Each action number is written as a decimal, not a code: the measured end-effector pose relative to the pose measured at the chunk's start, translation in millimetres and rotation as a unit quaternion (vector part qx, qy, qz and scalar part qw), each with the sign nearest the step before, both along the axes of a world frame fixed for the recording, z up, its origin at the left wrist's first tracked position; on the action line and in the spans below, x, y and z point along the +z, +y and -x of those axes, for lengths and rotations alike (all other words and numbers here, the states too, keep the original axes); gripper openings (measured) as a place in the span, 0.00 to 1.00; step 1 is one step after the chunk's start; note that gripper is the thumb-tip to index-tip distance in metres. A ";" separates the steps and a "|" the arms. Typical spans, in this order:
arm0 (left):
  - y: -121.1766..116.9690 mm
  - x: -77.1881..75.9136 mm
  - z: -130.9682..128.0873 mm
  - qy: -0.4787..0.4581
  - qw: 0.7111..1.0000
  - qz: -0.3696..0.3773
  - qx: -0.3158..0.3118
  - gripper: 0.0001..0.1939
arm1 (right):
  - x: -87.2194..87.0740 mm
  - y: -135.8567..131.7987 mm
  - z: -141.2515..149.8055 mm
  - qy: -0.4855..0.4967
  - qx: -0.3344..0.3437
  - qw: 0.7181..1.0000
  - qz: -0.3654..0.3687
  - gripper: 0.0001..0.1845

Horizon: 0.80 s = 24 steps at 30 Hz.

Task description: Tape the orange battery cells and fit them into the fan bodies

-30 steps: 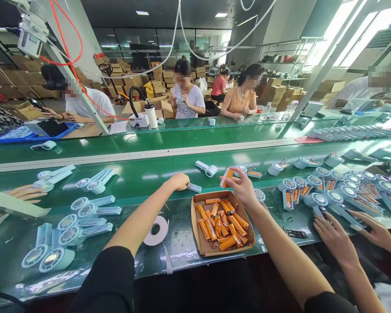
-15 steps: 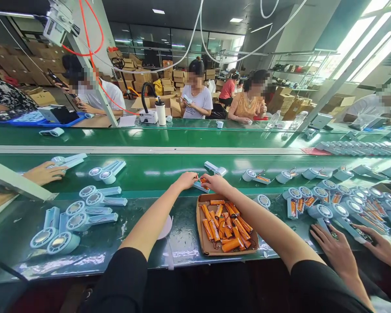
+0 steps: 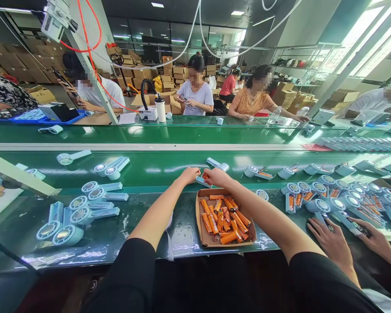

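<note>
At the near edge of the green belt, my left hand [image 3: 191,174] and my right hand [image 3: 216,177] meet over a light blue handheld fan housing [image 3: 202,181]. A bit of an orange battery shows under my right fingertips, which are closed on it. My left fingertips are pinched together beside the housing's handle; what they hold is too small to make out. Between my forearms sits a shallow cardboard box [image 3: 199,234] of wired orange batteries [image 3: 228,237]. Just beyond my hands lies another fan housing [image 3: 217,164].
Several blue fan housings [image 3: 81,215] lie at left. Many more, with orange batteries in their handles [image 3: 289,202], crowd the right side, where a co-worker's hands [image 3: 334,243] work. A slanted metal post [image 3: 22,174] crosses at left. Other people sit across the green belt [image 3: 156,161].
My hands stay at the same fan housing, with small finger movements. At left, the co-worker's hand has drawn back from a fan housing, which now lies on the belt. The view has shifted slightly.
</note>
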<state>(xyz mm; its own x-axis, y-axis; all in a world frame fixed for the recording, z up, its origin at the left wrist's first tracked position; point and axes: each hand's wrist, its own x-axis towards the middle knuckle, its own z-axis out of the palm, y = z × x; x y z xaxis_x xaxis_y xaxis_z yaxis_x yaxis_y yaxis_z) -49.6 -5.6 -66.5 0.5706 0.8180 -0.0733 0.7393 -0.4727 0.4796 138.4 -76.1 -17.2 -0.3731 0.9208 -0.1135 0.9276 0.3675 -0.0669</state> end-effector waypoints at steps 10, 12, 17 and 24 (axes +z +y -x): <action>-4.2 -0.8 -11.1 -0.010 1.000 0.001 0.017 0.17 | -4.1 -1.2 8.2 -0.042 -0.006 0.999 0.012 0.21; -5.3 -1.7 -13.9 -0.012 1.000 0.003 0.021 0.17 | -3.5 0.8 12.3 -0.056 -0.005 0.998 0.021 0.22; -8.4 1.6 -21.0 -0.008 1.000 0.013 0.025 0.18 | 5.4 -0.6 14.3 -0.084 0.001 0.996 0.043 0.19; -11.3 8.8 -28.4 -0.005 1.000 0.007 0.020 0.18 | 17.7 -6.1 17.1 -0.091 0.001 0.995 0.044 0.18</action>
<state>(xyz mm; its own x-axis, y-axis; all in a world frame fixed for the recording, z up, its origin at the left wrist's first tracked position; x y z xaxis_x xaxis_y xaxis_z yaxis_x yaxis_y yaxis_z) -21.2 -17.0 -57.8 0.5382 0.8390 -0.0804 0.7529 -0.4357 0.4933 121.3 -82.2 0.5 -0.3404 0.9037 -0.2598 0.9267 0.3693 0.0702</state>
